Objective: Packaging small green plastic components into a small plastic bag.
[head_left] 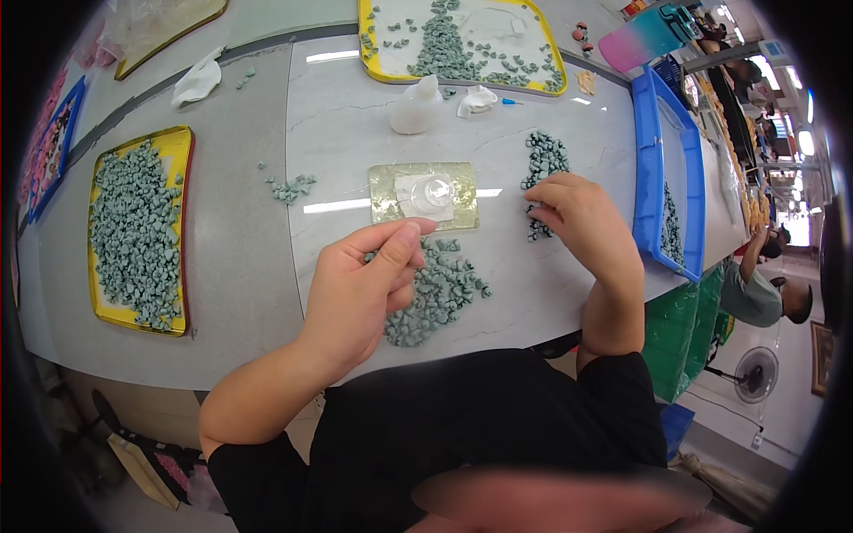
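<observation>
My left hand (369,271) is closed in a pinch, thumb pressed to forefinger; anything between the tips is too small to make out. It hovers at the near edge of a pale, shiny square pad (382,209), on which a small clear round dish (434,192) rests over white paper. Beneath and beside this hand spreads a heap of small grey-green pieces (435,298). My right hand (582,222) reaches with curled fingers into a darker green pile (546,155) on the right; what its fingertips grip, if anything, is hidden.
Yellow-rimmed trays of green pieces stand left (184,240) and at the back (462,82). A white squeeze bottle (416,107) and crumpled tissue (477,100) sit behind the pad. At right are a blue bin (647,169) and a pink-blue water bottle (641,40). Another person (755,293) is farther right.
</observation>
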Demonstrator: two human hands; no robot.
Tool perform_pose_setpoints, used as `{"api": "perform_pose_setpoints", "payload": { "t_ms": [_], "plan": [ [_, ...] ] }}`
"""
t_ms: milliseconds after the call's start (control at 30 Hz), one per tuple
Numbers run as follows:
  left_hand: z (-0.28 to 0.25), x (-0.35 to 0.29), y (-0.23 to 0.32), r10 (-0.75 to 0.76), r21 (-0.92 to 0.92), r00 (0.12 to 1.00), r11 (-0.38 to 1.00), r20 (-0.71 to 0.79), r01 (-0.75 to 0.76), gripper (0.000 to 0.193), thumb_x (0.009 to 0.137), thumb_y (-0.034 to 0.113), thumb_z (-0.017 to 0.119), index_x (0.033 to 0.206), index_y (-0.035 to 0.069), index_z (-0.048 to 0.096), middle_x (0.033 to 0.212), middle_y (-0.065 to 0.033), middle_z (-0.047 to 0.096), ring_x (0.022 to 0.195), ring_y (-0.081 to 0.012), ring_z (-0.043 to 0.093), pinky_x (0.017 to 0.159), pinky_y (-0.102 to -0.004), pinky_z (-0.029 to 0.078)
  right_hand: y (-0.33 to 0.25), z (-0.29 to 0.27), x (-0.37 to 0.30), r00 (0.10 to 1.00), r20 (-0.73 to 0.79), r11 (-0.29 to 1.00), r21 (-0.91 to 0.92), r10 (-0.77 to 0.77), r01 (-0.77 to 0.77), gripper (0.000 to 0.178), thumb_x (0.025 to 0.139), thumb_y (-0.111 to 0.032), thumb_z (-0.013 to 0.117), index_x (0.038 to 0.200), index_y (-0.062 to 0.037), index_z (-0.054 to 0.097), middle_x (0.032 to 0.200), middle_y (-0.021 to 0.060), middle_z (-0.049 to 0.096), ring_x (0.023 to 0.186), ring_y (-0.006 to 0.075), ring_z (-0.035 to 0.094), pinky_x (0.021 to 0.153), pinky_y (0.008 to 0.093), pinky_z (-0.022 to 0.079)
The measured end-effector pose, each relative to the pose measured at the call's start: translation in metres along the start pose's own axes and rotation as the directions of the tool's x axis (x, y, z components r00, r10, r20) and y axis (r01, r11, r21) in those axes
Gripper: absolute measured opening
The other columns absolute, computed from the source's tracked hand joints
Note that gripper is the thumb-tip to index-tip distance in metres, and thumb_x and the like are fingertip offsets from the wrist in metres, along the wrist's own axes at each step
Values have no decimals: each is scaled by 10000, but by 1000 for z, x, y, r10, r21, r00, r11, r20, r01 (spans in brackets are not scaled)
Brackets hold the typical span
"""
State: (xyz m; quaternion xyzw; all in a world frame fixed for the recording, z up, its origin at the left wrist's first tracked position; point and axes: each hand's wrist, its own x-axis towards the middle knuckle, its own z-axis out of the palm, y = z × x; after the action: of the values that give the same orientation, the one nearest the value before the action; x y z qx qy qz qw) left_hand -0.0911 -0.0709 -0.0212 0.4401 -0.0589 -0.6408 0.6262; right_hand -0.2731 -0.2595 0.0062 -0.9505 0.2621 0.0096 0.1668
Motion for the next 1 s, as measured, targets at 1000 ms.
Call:
{"api": "perform_pose_setpoints", "payload": {
  "t_ms": [1000],
  "plan": [
    [3,-7,-7,-23,138,995,990,96,9,210,932,95,501,1102,-16,555,855,-55,571,538,-28,349,456,-181,277,-55,30,3,797,-420,817,189,-434,545,286,623,55,721,896,10,649,813,102,627,683,219,605,566,286,486]
  ]
}}
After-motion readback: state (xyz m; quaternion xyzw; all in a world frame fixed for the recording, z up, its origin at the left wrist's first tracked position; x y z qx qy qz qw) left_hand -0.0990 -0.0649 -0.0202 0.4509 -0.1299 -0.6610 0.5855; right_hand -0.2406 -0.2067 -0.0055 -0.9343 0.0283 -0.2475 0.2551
